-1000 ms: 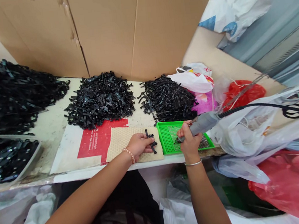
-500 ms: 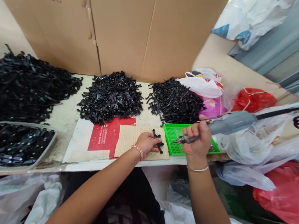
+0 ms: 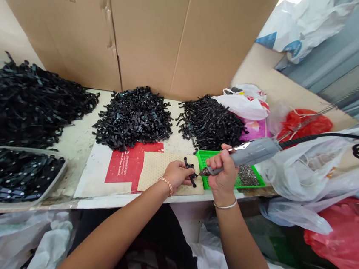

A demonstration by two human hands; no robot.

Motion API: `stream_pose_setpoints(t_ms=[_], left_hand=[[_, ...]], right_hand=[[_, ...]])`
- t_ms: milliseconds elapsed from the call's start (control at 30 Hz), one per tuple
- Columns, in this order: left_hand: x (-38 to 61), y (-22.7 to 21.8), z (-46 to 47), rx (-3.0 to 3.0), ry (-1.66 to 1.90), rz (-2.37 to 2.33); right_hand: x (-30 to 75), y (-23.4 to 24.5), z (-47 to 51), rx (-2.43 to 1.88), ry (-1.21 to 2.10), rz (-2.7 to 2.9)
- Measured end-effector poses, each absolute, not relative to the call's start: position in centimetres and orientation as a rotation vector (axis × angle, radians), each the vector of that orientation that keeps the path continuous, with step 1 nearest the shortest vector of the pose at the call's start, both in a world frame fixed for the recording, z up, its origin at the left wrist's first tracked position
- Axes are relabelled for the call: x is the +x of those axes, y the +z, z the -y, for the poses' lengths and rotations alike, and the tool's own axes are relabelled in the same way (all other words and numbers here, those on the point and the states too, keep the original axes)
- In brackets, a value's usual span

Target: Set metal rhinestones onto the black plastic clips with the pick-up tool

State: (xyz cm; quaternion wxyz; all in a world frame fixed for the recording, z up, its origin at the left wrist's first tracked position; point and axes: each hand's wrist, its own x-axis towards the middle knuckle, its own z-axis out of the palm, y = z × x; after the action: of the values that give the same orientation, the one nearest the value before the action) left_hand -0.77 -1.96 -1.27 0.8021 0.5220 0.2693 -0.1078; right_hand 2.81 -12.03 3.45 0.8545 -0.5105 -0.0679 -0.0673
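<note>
My left hand (image 3: pixel 177 174) pinches a small black plastic part (image 3: pixel 189 166) over a beige textured mat (image 3: pixel 157 164). My right hand (image 3: pixel 224 174) is wrapped around a grey electric screwdriver (image 3: pixel 254 152), held nearly level with its tip pointing left. That tip reaches the side of the black part by my left fingertips; whether a screw sits on it is too small to tell. Under the screwdriver lies a green perforated tray (image 3: pixel 205 156), with small metal screws (image 3: pixel 248 175) heaped in its right end.
Heaps of black parts lie at the left (image 3: pixel 25 103), middle (image 3: pixel 134 118) and right (image 3: pixel 210 120). A clear tub (image 3: pixel 63 168) holds more parts. A cardboard box (image 3: pixel 156 34) stands behind. Plastic bags (image 3: pixel 295 173) crowd the right, where the screwdriver's cord (image 3: pixel 324 136) runs.
My right hand has moved left with the screwdriver, bringing its tip to the black part. More of the screws in the tray now show. My left hand stays nearly in place.
</note>
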Motion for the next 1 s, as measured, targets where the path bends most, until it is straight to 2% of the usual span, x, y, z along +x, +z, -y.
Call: stream_pose_setpoints(t_ms=[1000], left_hand=[[-0.6, -2.3, 1.9, 1.126, -0.237, -0.553]], right_hand=[[2.7, 2.4, 11.9, -1.072, -0.114, 0.216]])
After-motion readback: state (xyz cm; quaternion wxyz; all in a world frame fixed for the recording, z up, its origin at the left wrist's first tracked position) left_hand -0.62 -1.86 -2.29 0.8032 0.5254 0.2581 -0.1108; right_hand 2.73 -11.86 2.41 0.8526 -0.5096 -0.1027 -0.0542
